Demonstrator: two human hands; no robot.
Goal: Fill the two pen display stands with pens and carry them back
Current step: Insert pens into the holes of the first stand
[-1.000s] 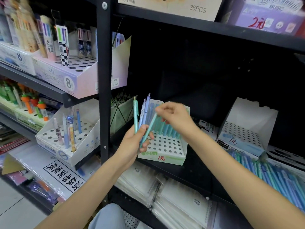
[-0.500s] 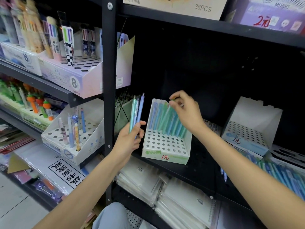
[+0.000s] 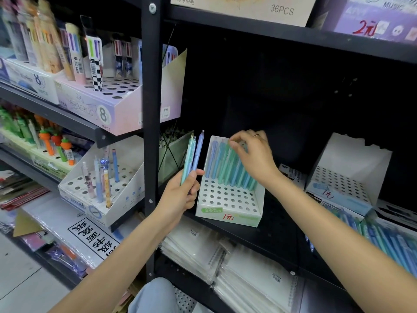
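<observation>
A white pen display stand marked "1元" sits on the dark shelf with a back row of several blue and teal pens. My right hand reaches over that row, its fingertips pinched on the top of a teal pen standing in it. My left hand, just left of the stand, grips a small upright bunch of blue and teal pens. A second white stand, with no pens in it, stands further right. Loose blue and teal pens lie at the lower right.
A black shelf upright rises just left of my left hand. Other pen displays fill the left shelves: a lilac box above, a white holed box below. Wrapped notebooks lie on the lower shelf.
My right hand took a teal pen from the bunch in my left hand and carried it up into the stand's back row. The left hand's bunch is smaller and has stayed beside the stand.
</observation>
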